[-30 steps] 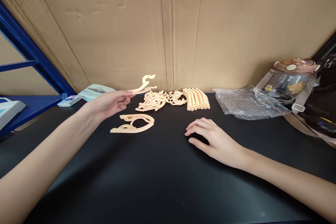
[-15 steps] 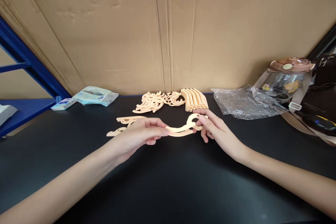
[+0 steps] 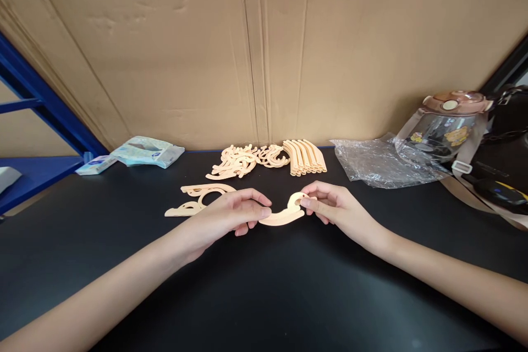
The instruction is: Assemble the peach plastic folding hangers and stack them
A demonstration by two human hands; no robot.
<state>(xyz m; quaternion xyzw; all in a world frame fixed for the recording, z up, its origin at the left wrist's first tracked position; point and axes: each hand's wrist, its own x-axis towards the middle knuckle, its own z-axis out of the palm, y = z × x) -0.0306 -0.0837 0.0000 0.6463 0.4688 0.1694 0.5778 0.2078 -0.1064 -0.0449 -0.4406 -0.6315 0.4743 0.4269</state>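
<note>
Both hands on one curved pc., tabletop ctr.

Clock is centred on the held pc., w/ 12 toward the cardboard wall [image 3: 173, 66]. The curved peach pc. [image 3: 282, 218] was over the tabletop [image 3: 256, 297], btw. the two hands, long side bowed down, hooked end at R. Couldn't tell if it was one part or several.

L hand [image 3: 226, 213], at 9: thumb & index fingers pinched its L end, narrow grip. R hand [image 3: 335, 203], at 2–3: thumb & fingers pinched the hook, gap likewise narrow.

Folded pc. [image 3: 208, 188] lay flat at 9–10, two arms round a ring-shaped opening, partly hidden behind L hand. Farther up, near the wall: jumbled pile of loose pcs. [image 3: 235, 162] at 10–11, small cluster of hooks [image 3: 274, 157] at 12, neat row of bars [image 3: 305, 158] at 1, all side by side.

Crinkled clear plastic bag [image 3: 379, 162] lay at 2; beyond it, also approx. 2, stood a see-thru jug [image 3: 447, 135] w/ brownish lid & strap. Black device w/ yellow edge [image 3: 501, 195] at 3. Lt. blue tissue pack [image 3: 150, 152] at 10, smaller white-&-blue pack [image 3: 95, 165] just beside it at 9–10, near the blue frame [image 3: 45, 104].
</note>
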